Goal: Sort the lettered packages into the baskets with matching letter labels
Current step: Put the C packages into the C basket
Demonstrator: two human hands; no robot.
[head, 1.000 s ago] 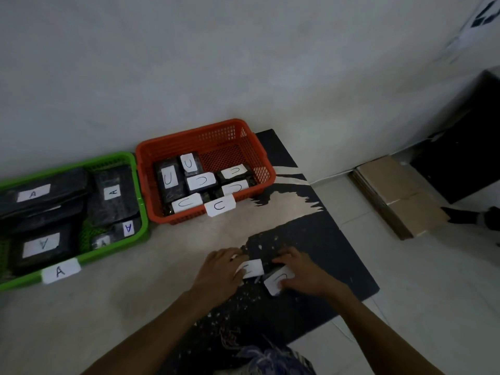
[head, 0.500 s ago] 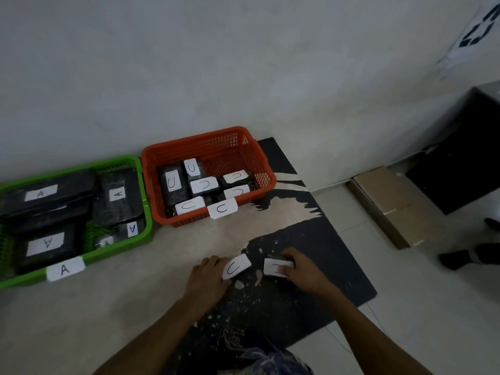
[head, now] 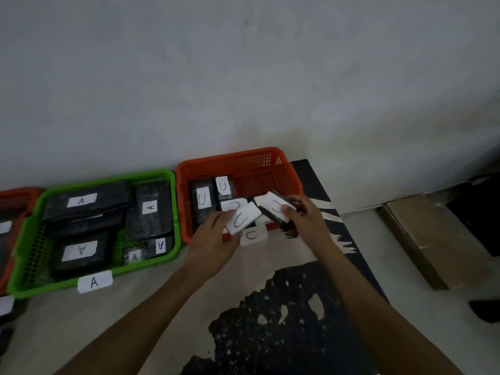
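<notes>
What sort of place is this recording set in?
Probably a plain indoor room, worked at floor level: baskets against a bare plastered wall, tiled floor, flattened cardboard alongside.

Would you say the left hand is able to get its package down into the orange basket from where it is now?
Probably yes. The left hand already holds its package over the front rim of the orange basket, which is open on top. The right hand holds another package close beside, which might crowd it.
</notes>
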